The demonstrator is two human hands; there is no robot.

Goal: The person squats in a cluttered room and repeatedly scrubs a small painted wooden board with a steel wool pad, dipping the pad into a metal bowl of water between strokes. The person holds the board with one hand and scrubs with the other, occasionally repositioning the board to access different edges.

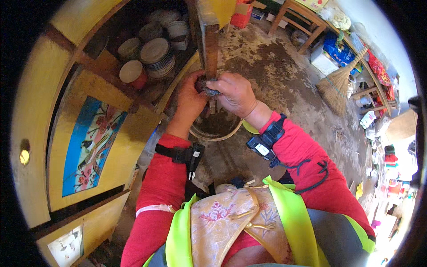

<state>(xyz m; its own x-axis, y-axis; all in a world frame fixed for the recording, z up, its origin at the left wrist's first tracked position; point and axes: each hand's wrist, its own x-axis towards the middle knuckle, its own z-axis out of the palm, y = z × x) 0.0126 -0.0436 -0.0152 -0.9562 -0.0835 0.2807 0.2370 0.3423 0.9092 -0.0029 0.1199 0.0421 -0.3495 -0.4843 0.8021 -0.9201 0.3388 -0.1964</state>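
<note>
My left hand (192, 96) grips a dark, wet-looking wad (203, 86), perhaps a cloth or scouring pad, below the end of an open wooden cabinet door (211, 50). From the other side my right hand (237, 91) pinches the same wad with thumb and curled fingers. The two hands nearly meet at the door's edge. Beneath them a round basin (217, 137) with a pale rim stands on the floor, partly hidden by my hands; its contents are dark and unclear.
Stacked plates (156, 53) and a red cup-like container (133, 75) fill the open yellow cabinet (133, 110) at left. A straw broom (337, 86) leans by a low wooden table (375, 80) at right. A wooden stool (297, 20) stands at the top. The concrete floor (300, 123) is patchy and damp-looking.
</note>
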